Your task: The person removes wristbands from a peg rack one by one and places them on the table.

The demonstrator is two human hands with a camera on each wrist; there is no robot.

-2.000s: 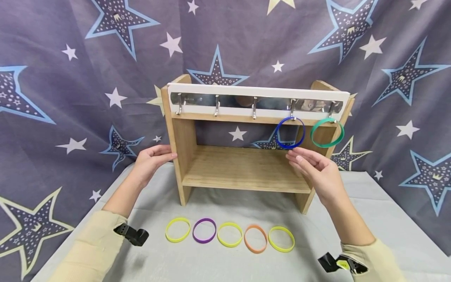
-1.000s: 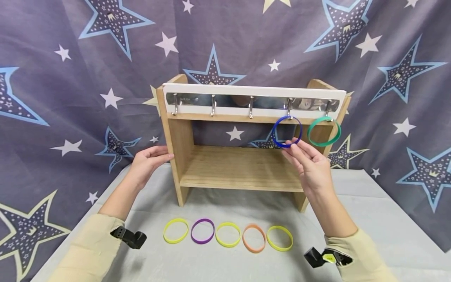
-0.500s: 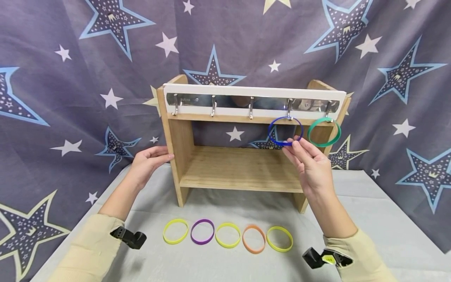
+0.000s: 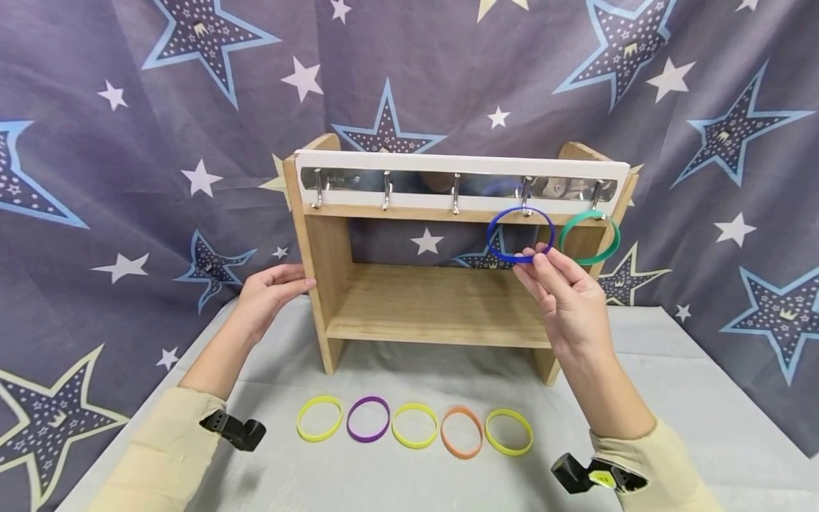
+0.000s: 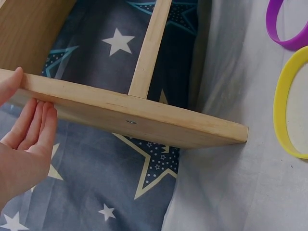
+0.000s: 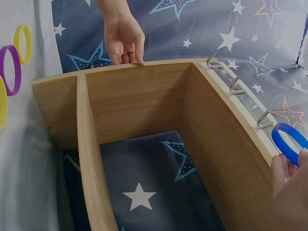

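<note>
My right hand (image 4: 572, 306) pinches the lower edge of a blue wristband (image 4: 491, 245) between thumb and fingers. In the head view, the band's upper edge overlaps the tip of the fourth hook (image 4: 527, 192) from the left; in the right wrist view, the band (image 6: 284, 144) stands tilted in front of the hook rail. A green wristband (image 4: 616, 242) hangs from the rightmost hook, beside my right fingers. My left hand (image 4: 265, 302) rests against the left side panel (image 5: 144, 113) of a wooden shelf, thumb at its front edge and straight fingers on the outer face.
A white board with a metal hook rail (image 4: 422, 183) spans the shelf top; its three left hooks hold nothing. On the grey cloth (image 4: 269, 469) before the shelf lie yellow, purple (image 4: 350, 427) and orange (image 4: 446, 444) wristbands in a row. A starry curtain hangs behind.
My right hand has moved up from just below the blue wristband and now pinches it. The band has tilted, and its reflection shows in the metal rail. The left hand stays at the panel.
</note>
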